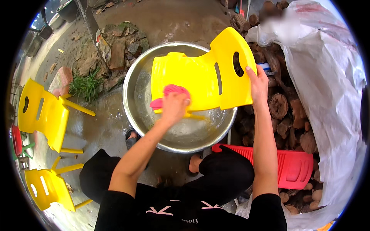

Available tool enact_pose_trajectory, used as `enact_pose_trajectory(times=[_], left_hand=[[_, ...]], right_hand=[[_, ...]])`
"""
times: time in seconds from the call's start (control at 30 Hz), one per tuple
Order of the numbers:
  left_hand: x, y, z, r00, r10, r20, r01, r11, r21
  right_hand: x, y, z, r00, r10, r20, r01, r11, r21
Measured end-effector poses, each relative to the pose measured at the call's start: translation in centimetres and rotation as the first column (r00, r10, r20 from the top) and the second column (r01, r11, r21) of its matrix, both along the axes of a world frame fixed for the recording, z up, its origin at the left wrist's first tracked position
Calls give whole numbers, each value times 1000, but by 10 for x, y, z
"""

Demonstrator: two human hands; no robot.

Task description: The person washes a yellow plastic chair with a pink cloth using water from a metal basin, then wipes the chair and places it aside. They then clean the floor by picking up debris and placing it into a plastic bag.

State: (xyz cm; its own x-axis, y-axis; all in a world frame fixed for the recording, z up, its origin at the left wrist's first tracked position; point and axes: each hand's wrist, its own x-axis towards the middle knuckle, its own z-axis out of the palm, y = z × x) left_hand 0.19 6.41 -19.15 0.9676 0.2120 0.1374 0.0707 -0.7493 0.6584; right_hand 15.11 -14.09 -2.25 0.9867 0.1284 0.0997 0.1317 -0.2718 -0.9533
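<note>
A small yellow plastic chair (199,78) lies tilted over a wide metal basin (131,127), its seat to the left and its slotted backrest to the right. Water stands in the basin, and a yellow leg shows below the seat. My left hand (175,105) presses a pink cloth (176,89) on the front part of the seat; the hand is slightly blurred. At the outer edge of the backrest, my right hand (258,83) grips the chair with the thumb on the near face. Its other fingers are partly hidden behind the edge.
Two more yellow chairs (43,112) are at the left on wet concrete. A red plastic washboard (292,169) leans by my right knee. Cut logs (279,106) are stacked at the right, partly under white plastic sheeting (312,78). Stones and a grass tuft (88,83) lie ahead left.
</note>
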Motion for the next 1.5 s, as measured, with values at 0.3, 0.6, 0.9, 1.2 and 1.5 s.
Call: enact_pose_trajectory(times=[0.3, 0.6, 0.9, 1.2, 1.5], left_hand=[[108, -51, -29, 916, -379, -128, 393, 792, 467], [103, 49, -37, 988, 101, 116, -144, 873, 466], [-66, 18, -22, 923, 308, 232, -343, 930, 130], [-157, 14, -53, 779, 587, -219, -545, 462, -699], [-147, -22, -24, 894, 373, -250, -192, -188, -963]], right_hand=[[-5, 1, 1, 999, -20, -40, 22, 998, 52], [-1, 7, 3, 998, 39, -54, -36, 998, 60], [13, -1, -2, 997, 41, -67, -44, 998, -39], [-72, 83, 58, 975, 220, 15, -220, 962, 164], [-200, 91, 163, 826, 450, 339, -426, 893, -146]])
